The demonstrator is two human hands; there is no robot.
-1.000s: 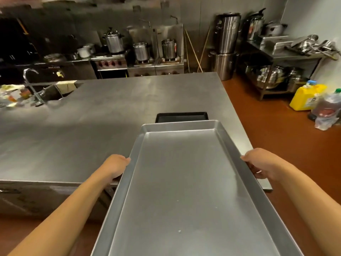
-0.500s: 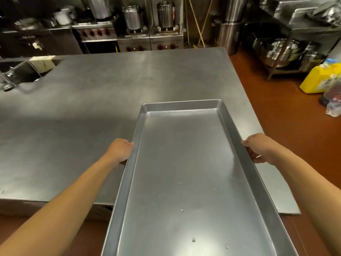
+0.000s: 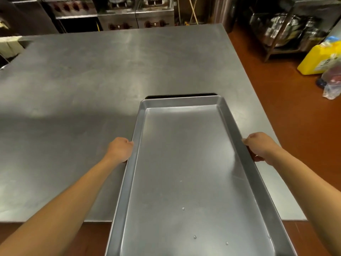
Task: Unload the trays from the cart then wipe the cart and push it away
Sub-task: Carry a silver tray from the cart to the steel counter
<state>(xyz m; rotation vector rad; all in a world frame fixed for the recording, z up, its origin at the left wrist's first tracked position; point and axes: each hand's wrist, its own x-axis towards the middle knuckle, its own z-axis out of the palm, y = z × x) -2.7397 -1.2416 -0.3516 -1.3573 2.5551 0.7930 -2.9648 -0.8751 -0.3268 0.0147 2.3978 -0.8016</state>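
A long, shallow steel tray (image 3: 186,163) stretches away from me over the right part of a steel worktable (image 3: 83,89). My left hand (image 3: 120,149) grips its left rim and my right hand (image 3: 258,145) grips its right rim, fingers curled under the edges. A few water drops lie on the tray floor. Just beyond the tray's far end a thin strip of a black tray (image 3: 180,96) shows on the table; the rest of it is hidden under the steel tray. The cart is out of view.
Stoves (image 3: 118,17) with knobs line the far wall. A sink corner (image 3: 11,47) is at the far left. On the red floor to the right stand a yellow jug (image 3: 317,60), a plastic bag (image 3: 332,80) and a rack of steel pots (image 3: 287,28).
The steel tray has moved forward over the table and lower, now covering most of the black tray. The camera has tilted further down. Both hands keep their grip on the rims.
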